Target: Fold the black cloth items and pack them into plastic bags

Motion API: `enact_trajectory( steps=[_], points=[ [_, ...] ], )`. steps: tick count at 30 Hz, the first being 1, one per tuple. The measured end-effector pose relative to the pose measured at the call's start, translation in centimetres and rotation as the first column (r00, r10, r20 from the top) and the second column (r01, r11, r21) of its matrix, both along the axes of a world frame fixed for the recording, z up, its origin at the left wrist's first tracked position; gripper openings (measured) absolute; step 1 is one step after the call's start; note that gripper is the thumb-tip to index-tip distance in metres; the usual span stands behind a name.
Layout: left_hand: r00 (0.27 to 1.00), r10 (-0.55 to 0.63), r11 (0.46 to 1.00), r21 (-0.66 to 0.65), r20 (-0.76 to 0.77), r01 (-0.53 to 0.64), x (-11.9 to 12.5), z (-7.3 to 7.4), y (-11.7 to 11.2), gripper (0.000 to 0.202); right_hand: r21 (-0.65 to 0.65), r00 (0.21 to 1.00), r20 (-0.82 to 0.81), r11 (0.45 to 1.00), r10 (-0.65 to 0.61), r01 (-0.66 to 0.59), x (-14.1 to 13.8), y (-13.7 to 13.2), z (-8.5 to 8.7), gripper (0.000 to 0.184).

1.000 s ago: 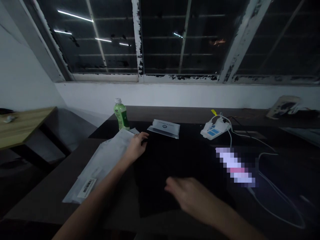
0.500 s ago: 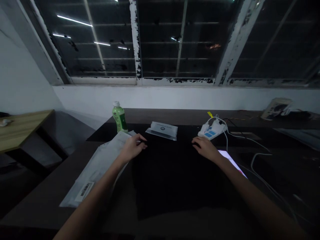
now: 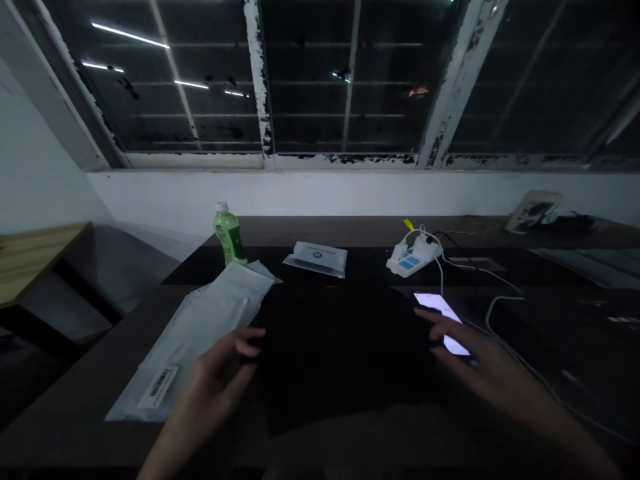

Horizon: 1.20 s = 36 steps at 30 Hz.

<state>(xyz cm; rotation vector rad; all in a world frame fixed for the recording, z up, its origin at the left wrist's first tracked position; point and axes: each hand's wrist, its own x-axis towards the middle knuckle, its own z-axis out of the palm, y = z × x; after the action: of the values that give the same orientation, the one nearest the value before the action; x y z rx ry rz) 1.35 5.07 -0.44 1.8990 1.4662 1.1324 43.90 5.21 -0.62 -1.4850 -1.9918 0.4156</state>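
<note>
A dark black piece, apparently cloth (image 3: 340, 353), lies spread on the table in front of me; its folds are lost in the dim light. My left hand (image 3: 220, 373) hovers by its left edge, over the lower part of a pale plastic mailing bag (image 3: 210, 313) with a barcode label. The thumb and fingers are apart, with nothing visible in them. At the right edge of the black piece, my right hand (image 3: 470, 353) is slightly blurred, its fingers spread and empty. It partly covers a lit phone (image 3: 435, 304).
A green bottle (image 3: 230, 237) with a white cap stands behind the mailing bag. Further back lie a small flat printed packet (image 3: 317, 259) and a white power strip (image 3: 414, 257) with cables trailing right. A wooden table (image 3: 45, 250) is at the far left; windows line the wall.
Both hands have drawn back towards me from the far edge of the black piece and moved wider apart. More of the phone and mailing bag shows. The view has turned slightly right.
</note>
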Motion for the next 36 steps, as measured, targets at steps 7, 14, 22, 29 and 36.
enact_trajectory(
  steps=[7, 14, 22, 29, 36],
  points=[
    [0.986, -0.035, 0.999, -0.039, -0.165, 0.029, -0.6, -1.4, -4.6, 0.016, -0.037, 0.994, 0.105, 0.999, 0.039, -0.035, 0.7, -3.6, -2.3, 0.022],
    [0.963, 0.006, 0.999, 0.044, -0.268, 0.006, 0.9, 0.3, 2.6, 0.043, 0.177, 0.979, 0.202, 0.984, -0.027, -0.009, -1.3, 2.2, -1.3, 0.035],
    [0.893, -0.190, 0.981, -0.110, -0.407, 0.159, 0.1, -0.1, 7.1, 0.028, -0.078, 0.989, 0.063, 0.989, 0.132, -0.127, 0.5, 6.2, -1.5, 0.022],
    [0.989, -0.097, 0.940, -0.315, 0.113, 0.128, 0.1, 2.7, 4.5, 0.036, -0.210, 0.942, -0.328, 0.966, 0.078, -0.153, 1.0, 4.2, 2.2, 0.028],
    [0.910, 0.036, 0.831, -0.518, 0.414, 0.203, 1.0, 4.0, 4.5, 0.044, -0.461, 0.834, -0.530, 0.878, -0.152, -0.132, 1.5, 3.1, 4.2, 0.037]
  ],
)
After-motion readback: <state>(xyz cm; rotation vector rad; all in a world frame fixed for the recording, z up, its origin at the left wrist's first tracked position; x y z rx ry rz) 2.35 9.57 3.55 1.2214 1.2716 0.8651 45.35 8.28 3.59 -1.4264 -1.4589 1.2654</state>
